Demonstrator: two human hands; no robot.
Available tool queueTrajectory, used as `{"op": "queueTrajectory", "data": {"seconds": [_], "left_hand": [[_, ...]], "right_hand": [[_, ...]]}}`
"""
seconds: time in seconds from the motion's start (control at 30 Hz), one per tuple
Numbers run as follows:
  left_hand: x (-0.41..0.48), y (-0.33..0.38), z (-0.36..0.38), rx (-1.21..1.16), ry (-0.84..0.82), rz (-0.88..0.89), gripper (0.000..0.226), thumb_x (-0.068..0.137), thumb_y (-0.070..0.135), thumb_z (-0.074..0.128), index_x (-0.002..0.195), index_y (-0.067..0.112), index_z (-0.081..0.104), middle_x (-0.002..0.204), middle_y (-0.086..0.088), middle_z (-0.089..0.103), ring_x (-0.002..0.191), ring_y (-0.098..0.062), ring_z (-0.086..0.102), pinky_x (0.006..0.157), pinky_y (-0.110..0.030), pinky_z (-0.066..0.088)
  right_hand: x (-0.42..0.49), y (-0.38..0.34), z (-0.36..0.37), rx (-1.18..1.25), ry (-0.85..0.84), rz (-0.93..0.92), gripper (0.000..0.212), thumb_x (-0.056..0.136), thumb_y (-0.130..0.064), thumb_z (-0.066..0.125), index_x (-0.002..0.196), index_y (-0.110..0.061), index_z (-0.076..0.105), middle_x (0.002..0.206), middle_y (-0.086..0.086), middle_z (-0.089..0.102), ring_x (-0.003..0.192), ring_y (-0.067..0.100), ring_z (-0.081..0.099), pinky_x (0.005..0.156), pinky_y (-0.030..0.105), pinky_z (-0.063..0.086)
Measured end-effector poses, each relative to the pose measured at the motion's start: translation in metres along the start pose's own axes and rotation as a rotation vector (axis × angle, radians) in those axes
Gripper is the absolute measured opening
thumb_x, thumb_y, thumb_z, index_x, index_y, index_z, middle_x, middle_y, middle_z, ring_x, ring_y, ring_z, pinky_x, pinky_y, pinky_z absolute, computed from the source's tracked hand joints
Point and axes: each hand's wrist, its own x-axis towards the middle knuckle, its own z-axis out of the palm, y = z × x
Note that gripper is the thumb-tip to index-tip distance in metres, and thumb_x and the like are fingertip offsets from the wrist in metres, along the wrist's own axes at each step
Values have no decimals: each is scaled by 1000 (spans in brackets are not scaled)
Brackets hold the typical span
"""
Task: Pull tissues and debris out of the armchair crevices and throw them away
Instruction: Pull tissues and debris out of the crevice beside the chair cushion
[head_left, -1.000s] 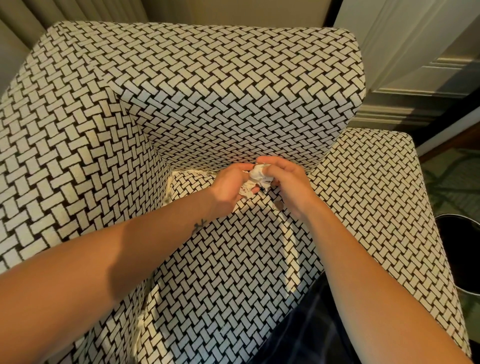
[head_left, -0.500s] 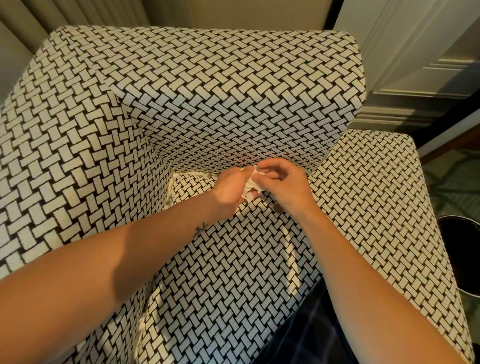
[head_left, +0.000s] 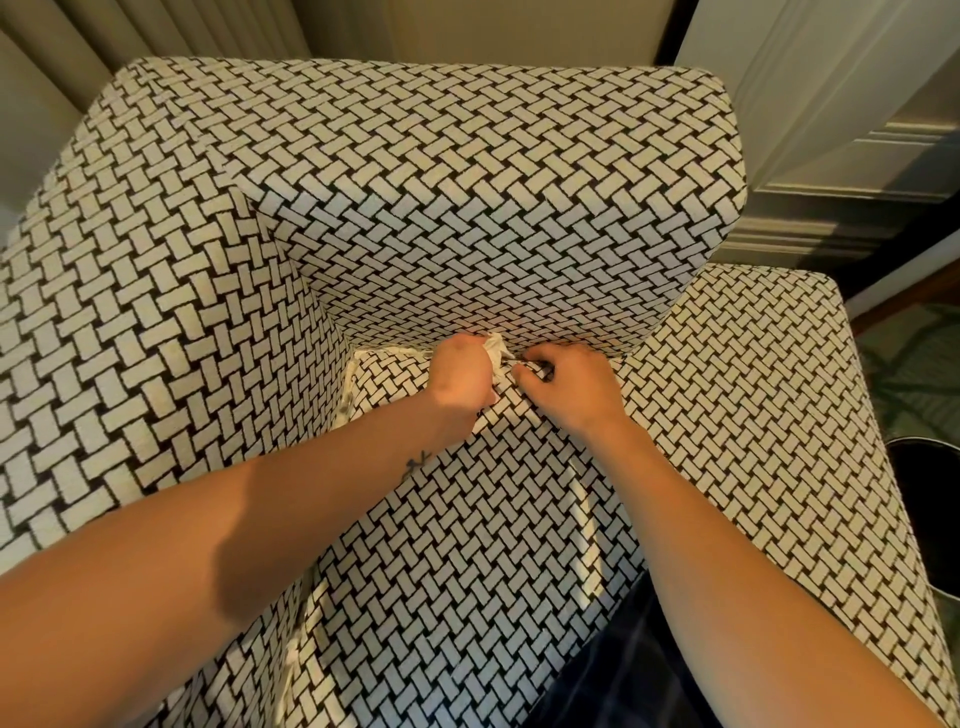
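Tissues are what we're after, and the armchair (head_left: 467, 171) with its black-and-cream woven pattern fills nearly everything we see, seat cushion (head_left: 467, 519) near us, backrest far. Off at the right edge we catch the dark bin (head_left: 930, 519), well apart from the action. Both our arms reach to the far seam where cushion meets backrest. Our left hand (head_left: 460, 376) is clenched around a crumpled white tissue (head_left: 496, 351), a tuft poking out by the knuckles, right at the crevice. Our right hand (head_left: 569, 387) has dropped down just beside it, fingertips curled and digging into the gap; whether it grips anything in there we cannot tell. A second ago both hands were lifted slightly off the seat, working the wad together; now they've parted and sunk back to the seam. We'd judge that means one piece is out and we're fishing for more, with the throw into the bin not yet done.
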Motion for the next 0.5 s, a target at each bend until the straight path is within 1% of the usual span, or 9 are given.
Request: {"op": "queueTrajectory", "data": {"seconds": [0.03,0.07,0.1,0.17,0.23,0.3,0.37,0.43,0.5], "left_hand": [[0,1,-1,-7,-7,-1,35,105,8,37,133,1,58,78,-3,49,61,-13,45,53,-26,40],[0,1,-2,-10,-13,-5,32,104,12,38,125,4,60,75,0,46,61,-13,45,53,-26,41],[0,1,-3,-21,-14,-16,24,104,16,38,110,11,61,74,1,46,60,-12,45,52,-27,41],[-2,0,-5,-79,0,-63,24,102,23,39,89,14,56,72,-1,51,57,-14,45,43,-25,38],[-4,0,-5,-103,8,-73,25,98,32,44,86,13,56,73,-4,54,52,-16,45,39,-23,34],[-5,-1,-6,-36,24,-55,24,94,33,51,88,11,56,76,-5,50,48,-16,45,42,-23,35],[-7,-1,-5,2,17,-35,19,95,28,55,93,10,56,75,-5,47,47,-15,45,45,-24,37],[-8,-1,-3,-44,-14,-32,13,97,20,57,93,8,57,75,-5,51,53,-15,48,43,-24,44],[-13,2,0,-90,-64,-28,5,96,9,57,92,6,57,74,-7,56,58,-14,53,47,-22,53]], "right_hand": [[1,-2,3,-45,-25,-4,47,98,-54,50,132,-25,65,121,2,70,115,23,59,103,37,40],[3,-3,6,-68,-37,-2,50,98,-57,46,133,-26,64,122,3,70,118,23,57,106,39,35],[4,-4,10,-76,-40,6,53,98,-60,43,133,-27,64,123,2,69,120,23,54,108,41,31],[5,-7,15,-91,-37,22,56,97,-63,37,133,-29,64,127,1,66,124,22,49,110,45,26],[6,-9,15,-99,-56,39,57,97,-64,35,135,-31,63,127,1,64,126,22,45,109,46,22],[6,-9,13,-90,-73,46,58,97,-64,34,137,-32,61,125,1,62,127,21,43,109,46,20],[6,-7,12,-76,-82,36,58,98,-65,34,138,-32,60,126,0,62,129,21,42,111,46,18],[4,-4,12,-66,-87,11,58,97,-64,34,139,-33,58,125,0,62,129,21,42,112,48,18],[2,0,14,-53,-69,-16,54,98,-62,37,139,-34,58,124,-1,64,127,21,43,112,49,19]]}}
